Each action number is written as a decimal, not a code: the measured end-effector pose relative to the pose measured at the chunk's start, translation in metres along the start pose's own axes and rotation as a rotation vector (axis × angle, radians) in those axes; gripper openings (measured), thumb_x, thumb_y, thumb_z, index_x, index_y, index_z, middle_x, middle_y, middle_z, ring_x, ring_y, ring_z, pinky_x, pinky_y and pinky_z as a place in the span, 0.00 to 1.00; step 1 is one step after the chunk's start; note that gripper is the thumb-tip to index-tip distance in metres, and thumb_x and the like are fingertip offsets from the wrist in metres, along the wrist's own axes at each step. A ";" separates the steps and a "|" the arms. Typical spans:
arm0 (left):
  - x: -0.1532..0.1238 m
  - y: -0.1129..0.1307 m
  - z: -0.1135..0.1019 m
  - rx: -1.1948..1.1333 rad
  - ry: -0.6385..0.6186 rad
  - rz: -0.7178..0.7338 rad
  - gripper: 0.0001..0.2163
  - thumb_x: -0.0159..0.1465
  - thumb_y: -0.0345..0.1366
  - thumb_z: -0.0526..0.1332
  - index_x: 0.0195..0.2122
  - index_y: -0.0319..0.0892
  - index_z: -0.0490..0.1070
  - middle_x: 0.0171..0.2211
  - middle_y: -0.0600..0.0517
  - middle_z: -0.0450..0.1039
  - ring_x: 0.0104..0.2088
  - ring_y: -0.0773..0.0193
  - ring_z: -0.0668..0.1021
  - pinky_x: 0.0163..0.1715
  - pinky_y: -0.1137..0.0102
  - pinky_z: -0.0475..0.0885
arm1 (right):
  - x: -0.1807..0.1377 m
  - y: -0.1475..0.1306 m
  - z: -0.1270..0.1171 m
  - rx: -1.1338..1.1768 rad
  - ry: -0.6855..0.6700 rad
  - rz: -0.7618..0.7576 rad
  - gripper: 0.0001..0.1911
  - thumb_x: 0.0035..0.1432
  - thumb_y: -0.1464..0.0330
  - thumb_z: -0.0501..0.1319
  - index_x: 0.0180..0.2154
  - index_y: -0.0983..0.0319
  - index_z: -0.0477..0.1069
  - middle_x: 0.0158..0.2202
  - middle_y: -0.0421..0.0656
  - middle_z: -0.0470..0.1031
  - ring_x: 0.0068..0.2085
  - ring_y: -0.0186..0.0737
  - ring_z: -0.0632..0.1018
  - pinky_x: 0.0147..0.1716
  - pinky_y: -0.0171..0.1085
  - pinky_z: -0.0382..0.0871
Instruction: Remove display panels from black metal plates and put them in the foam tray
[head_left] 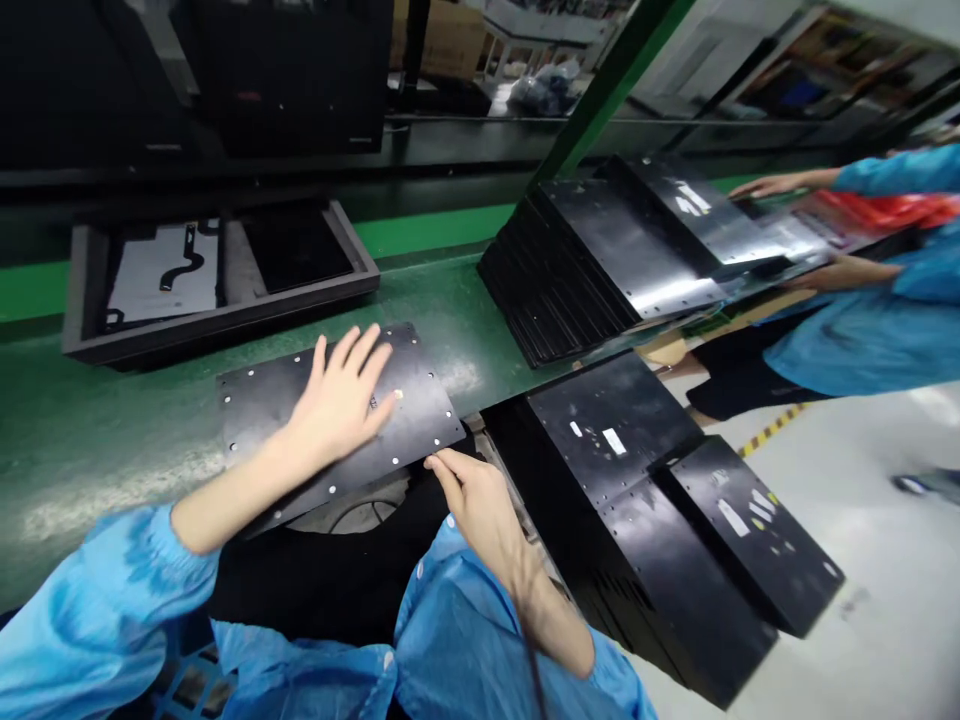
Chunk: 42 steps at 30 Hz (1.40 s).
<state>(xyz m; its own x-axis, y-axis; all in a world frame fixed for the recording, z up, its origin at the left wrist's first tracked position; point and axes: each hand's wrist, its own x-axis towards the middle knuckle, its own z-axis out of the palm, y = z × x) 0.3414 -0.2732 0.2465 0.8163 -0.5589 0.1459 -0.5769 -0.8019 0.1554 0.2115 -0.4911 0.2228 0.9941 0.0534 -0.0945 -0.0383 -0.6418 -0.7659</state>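
A flat black panel [259, 395] with small pale holes along its edges lies at an angle on the green bench, its near edge sticking out over my lap. My left hand [341, 395] is spread over the panel's middle, palm down and fingers apart. At the near right corner, my right hand [472, 490] has thumb and fingers closed on the panel's edge. Part of the panel is hidden under my left hand and forearm.
Behind the panel stands a grey tray [360, 285] holding a white part with a black ribbon cable [184, 260] and a dark sheet. Stacked black panels [570, 270] are on the bench at right; more stacks [637, 430] stand beside my right arm. A co-worker's sleeves [900, 175] reach in at right.
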 end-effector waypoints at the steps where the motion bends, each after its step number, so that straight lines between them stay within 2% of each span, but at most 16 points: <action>1: -0.014 0.010 -0.001 0.006 -0.030 0.043 0.35 0.76 0.56 0.54 0.77 0.39 0.59 0.81 0.36 0.48 0.80 0.31 0.52 0.74 0.27 0.49 | -0.001 -0.003 0.001 -0.056 0.009 -0.010 0.21 0.81 0.60 0.51 0.40 0.59 0.78 0.38 0.44 0.81 0.37 0.42 0.79 0.40 0.38 0.65; 3: -0.040 0.027 -0.003 0.034 -0.087 0.094 0.40 0.73 0.57 0.60 0.79 0.40 0.56 0.81 0.35 0.45 0.79 0.24 0.48 0.71 0.21 0.48 | -0.002 -0.007 0.003 -0.147 0.017 -0.015 0.20 0.82 0.62 0.51 0.41 0.59 0.78 0.39 0.45 0.82 0.38 0.42 0.80 0.39 0.38 0.65; 6: -0.064 0.041 -0.006 0.121 -0.136 0.149 0.34 0.74 0.43 0.62 0.79 0.42 0.58 0.80 0.35 0.48 0.78 0.21 0.54 0.70 0.23 0.57 | -0.001 -0.008 0.002 -0.222 0.022 -0.020 0.19 0.82 0.64 0.52 0.42 0.58 0.79 0.40 0.45 0.83 0.38 0.42 0.81 0.39 0.38 0.65; 8: -0.068 0.042 -0.008 0.171 -0.154 0.180 0.30 0.76 0.37 0.60 0.78 0.45 0.61 0.80 0.37 0.51 0.76 0.23 0.58 0.68 0.25 0.64 | -0.001 -0.007 0.001 -0.243 0.022 -0.026 0.18 0.82 0.63 0.52 0.43 0.58 0.79 0.40 0.44 0.83 0.38 0.41 0.81 0.39 0.37 0.65; 10: -0.066 0.038 -0.011 0.197 -0.167 0.206 0.29 0.76 0.36 0.60 0.77 0.46 0.62 0.79 0.37 0.52 0.76 0.23 0.60 0.66 0.27 0.68 | 0.000 -0.006 -0.001 -0.265 0.019 -0.032 0.18 0.82 0.63 0.52 0.43 0.58 0.79 0.40 0.44 0.83 0.38 0.41 0.81 0.38 0.38 0.64; 16: -0.073 0.026 -0.020 0.259 -0.203 0.310 0.30 0.72 0.29 0.61 0.75 0.39 0.65 0.77 0.35 0.57 0.75 0.28 0.63 0.66 0.35 0.74 | 0.001 -0.006 -0.002 -0.366 -0.002 -0.032 0.16 0.81 0.63 0.54 0.42 0.57 0.78 0.39 0.41 0.84 0.37 0.41 0.83 0.33 0.39 0.58; 20: -0.083 0.028 -0.025 0.338 -0.217 0.407 0.31 0.70 0.22 0.58 0.75 0.42 0.66 0.72 0.33 0.66 0.68 0.29 0.74 0.54 0.42 0.85 | 0.004 -0.013 -0.005 -0.421 -0.009 0.003 0.14 0.81 0.63 0.56 0.43 0.56 0.79 0.41 0.40 0.85 0.37 0.42 0.84 0.32 0.40 0.56; 23: -0.088 0.027 -0.042 0.328 -0.120 0.477 0.34 0.72 0.25 0.58 0.79 0.45 0.58 0.71 0.34 0.68 0.66 0.31 0.76 0.53 0.45 0.86 | 0.005 -0.016 -0.007 -0.433 -0.011 0.011 0.14 0.81 0.64 0.56 0.43 0.56 0.79 0.41 0.40 0.86 0.38 0.42 0.84 0.31 0.40 0.54; 27: -0.088 0.019 -0.078 0.248 0.048 0.413 0.39 0.75 0.26 0.54 0.83 0.49 0.36 0.75 0.42 0.61 0.70 0.41 0.73 0.64 0.49 0.80 | 0.003 -0.014 -0.007 -0.471 -0.010 -0.002 0.14 0.81 0.63 0.56 0.43 0.56 0.78 0.41 0.41 0.86 0.39 0.43 0.84 0.31 0.39 0.53; 28: -0.086 0.018 -0.084 0.225 0.065 0.385 0.40 0.76 0.26 0.53 0.83 0.51 0.33 0.75 0.44 0.61 0.71 0.44 0.72 0.66 0.51 0.79 | 0.002 -0.013 -0.007 -0.483 -0.012 -0.003 0.13 0.81 0.63 0.56 0.43 0.56 0.77 0.41 0.41 0.86 0.39 0.43 0.84 0.31 0.39 0.53; 30: -0.084 0.018 -0.092 0.205 0.070 0.350 0.39 0.76 0.25 0.53 0.82 0.53 0.35 0.75 0.47 0.61 0.71 0.47 0.72 0.67 0.55 0.77 | -0.001 -0.013 -0.007 -0.502 -0.012 -0.023 0.13 0.81 0.64 0.56 0.44 0.57 0.77 0.42 0.42 0.86 0.39 0.43 0.84 0.31 0.39 0.54; 35: -0.080 0.020 -0.093 0.261 0.028 0.311 0.35 0.75 0.24 0.53 0.81 0.51 0.51 0.76 0.47 0.62 0.71 0.47 0.73 0.68 0.55 0.76 | 0.013 -0.028 -0.006 -0.509 -0.036 -0.259 0.16 0.79 0.55 0.58 0.48 0.58 0.78 0.43 0.47 0.86 0.43 0.46 0.85 0.35 0.38 0.64; 39: -0.074 0.018 -0.098 0.295 0.021 0.314 0.31 0.75 0.24 0.52 0.79 0.45 0.58 0.74 0.44 0.66 0.71 0.48 0.74 0.64 0.57 0.79 | 0.061 -0.041 0.001 -0.582 -0.142 -0.508 0.27 0.72 0.50 0.66 0.62 0.61 0.76 0.48 0.53 0.86 0.45 0.52 0.84 0.42 0.40 0.71; 42: -0.071 0.018 -0.101 0.340 0.029 0.347 0.27 0.75 0.25 0.53 0.75 0.39 0.64 0.72 0.42 0.68 0.68 0.48 0.77 0.60 0.60 0.82 | 0.095 -0.045 0.004 -0.616 -0.246 -0.685 0.30 0.65 0.49 0.73 0.59 0.62 0.81 0.48 0.55 0.85 0.43 0.53 0.83 0.44 0.41 0.72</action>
<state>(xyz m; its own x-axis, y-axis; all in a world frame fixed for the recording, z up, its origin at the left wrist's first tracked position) 0.2696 -0.2265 0.3371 0.5737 -0.8032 0.1605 -0.7681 -0.5956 -0.2350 0.3078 -0.4537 0.2457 0.7288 0.6815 0.0657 0.6743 -0.6978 -0.2418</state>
